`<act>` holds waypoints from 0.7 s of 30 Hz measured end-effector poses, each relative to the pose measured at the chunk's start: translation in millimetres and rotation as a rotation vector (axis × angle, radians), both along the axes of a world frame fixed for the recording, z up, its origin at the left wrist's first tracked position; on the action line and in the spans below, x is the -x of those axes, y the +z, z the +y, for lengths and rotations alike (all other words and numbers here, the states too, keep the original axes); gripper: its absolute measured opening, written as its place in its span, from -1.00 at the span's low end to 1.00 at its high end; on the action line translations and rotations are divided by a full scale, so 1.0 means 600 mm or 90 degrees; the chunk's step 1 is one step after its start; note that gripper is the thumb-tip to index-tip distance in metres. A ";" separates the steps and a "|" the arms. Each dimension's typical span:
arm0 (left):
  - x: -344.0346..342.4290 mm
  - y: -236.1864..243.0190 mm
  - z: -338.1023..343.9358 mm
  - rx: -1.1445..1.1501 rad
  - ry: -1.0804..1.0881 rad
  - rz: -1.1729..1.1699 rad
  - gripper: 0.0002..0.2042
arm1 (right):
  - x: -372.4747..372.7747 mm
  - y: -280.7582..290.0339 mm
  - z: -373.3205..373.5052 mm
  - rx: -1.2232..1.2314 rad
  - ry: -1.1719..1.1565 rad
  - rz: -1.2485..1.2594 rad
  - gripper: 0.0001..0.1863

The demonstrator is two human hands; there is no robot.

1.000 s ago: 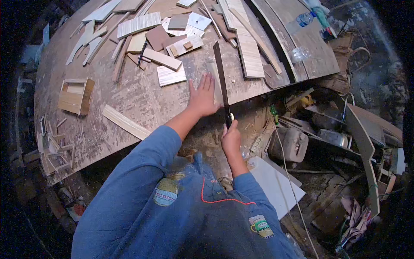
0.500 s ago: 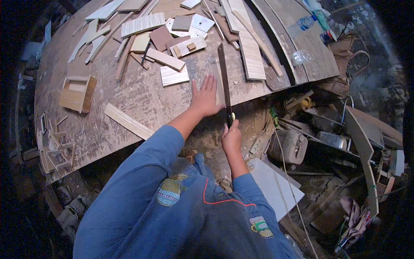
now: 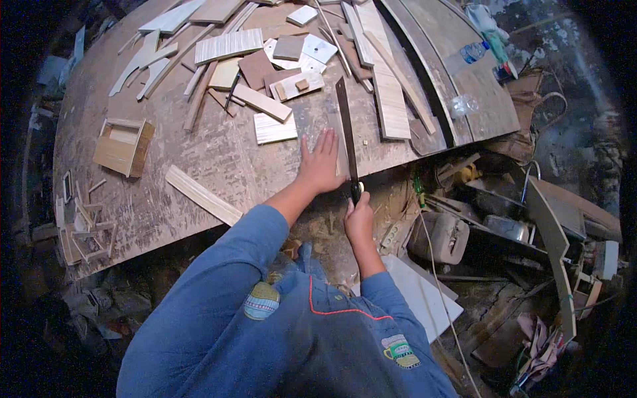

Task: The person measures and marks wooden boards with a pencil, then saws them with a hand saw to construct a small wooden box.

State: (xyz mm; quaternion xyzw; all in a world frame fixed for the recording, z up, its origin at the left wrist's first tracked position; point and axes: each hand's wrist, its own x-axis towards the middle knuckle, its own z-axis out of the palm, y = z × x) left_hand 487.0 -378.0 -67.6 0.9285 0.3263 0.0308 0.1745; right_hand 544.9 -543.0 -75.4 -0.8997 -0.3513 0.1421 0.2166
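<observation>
My left hand [image 3: 318, 166] lies flat, fingers stretched out, on a thin, pale board [image 3: 339, 152] at the worktable's front edge. Just right of it, the long dark blade of a hand saw [image 3: 346, 126] runs along the board, pointing away from me. My right hand [image 3: 359, 222] is closed round the saw's dark handle below the table edge. Beyond my fingers lie a small pale square board [image 3: 275, 128] and a narrow offcut [image 3: 262, 101]. A wooden box [image 3: 121, 149] sits to the left, with a long pale strip [image 3: 202, 194] between it and my left arm.
The worktable [image 3: 152, 205] carries many scraps, a long plank [image 3: 391, 106] and, at right, a plastic bottle [image 3: 472, 54]. A frame of sticks [image 3: 89, 235] sits at left. Below right are a jerrycan [image 3: 438, 235], a white sheet [image 3: 424, 298], a cord and a tall bent board [image 3: 557, 252].
The view has shifted slightly, so the table and scraps appear lower in the picture. My hands and the saw have moved very little against the table.
</observation>
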 end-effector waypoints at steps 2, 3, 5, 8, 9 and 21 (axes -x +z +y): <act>0.000 0.008 -0.006 -0.002 -0.005 0.009 0.01 | -0.001 0.001 -0.008 -0.018 0.014 -0.036 -0.71; 0.000 0.005 -0.010 0.004 -0.008 0.010 0.01 | 0.002 0.001 -0.015 -0.012 0.011 -0.035 -0.71; 0.002 0.002 0.002 -0.015 -0.003 -0.023 -0.01 | 0.007 0.014 -0.002 -0.016 0.003 -0.024 -0.71; 0.005 0.004 -0.006 -0.004 -0.006 -0.004 -0.02 | 0.017 0.010 -0.025 0.022 -0.013 -0.011 -0.72; 0.001 0.006 0.000 -0.006 -0.007 -0.004 -0.02 | 0.011 0.005 -0.020 0.020 -0.014 -0.011 -0.72; -0.003 0.009 -0.002 0.003 -0.005 0.026 -0.04 | 0.022 -0.003 -0.040 -0.009 -0.041 0.010 -0.70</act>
